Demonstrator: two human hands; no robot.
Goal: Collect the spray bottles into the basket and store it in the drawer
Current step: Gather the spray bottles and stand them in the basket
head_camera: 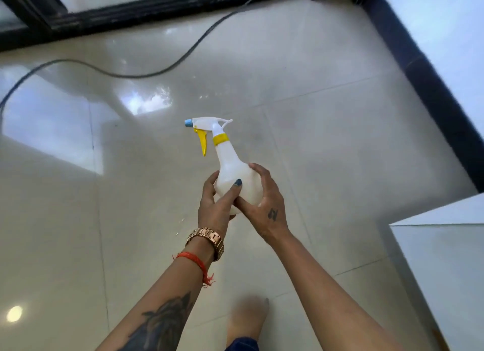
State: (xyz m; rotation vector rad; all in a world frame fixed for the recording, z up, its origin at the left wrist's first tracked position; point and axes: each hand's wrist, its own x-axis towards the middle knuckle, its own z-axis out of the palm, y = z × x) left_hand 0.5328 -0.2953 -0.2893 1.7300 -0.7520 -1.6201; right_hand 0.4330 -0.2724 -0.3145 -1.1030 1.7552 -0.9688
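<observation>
I have both hands on one spray bottle (237, 179): my left hand (214, 206) curls around the near-left side of its round white belly, thumb laid across the front, and my right hand (264, 206) cups the right side and underside, fingers spread and closed on the plastic, so the two hands nearly meet beneath it. The bottle stands almost upright above my hands, its neck with the yellow collar (220, 138) rising away from my fingers, the yellow trigger (202, 142) hanging to the left of the neck and the blue nozzle tip (188, 122) pointing further left. I cannot tell how much liquid is in it; the body is opaque white. I judge this to be the collecting step, with a bottle in hand and carried, not yet placed. Neither the basket nor the drawer is in view, so the next move calls for turning to find the basket and lowering the bottle in upright, perhaps freeing one hand first. Below my hands is only glossy tiled floor (327, 141); a dark cable (183, 59) trails across it well beyond the bottle, and a white cabinet corner (445, 259) sits off to my right. My foot (247, 322) shows near the lower edge, blurred.
</observation>
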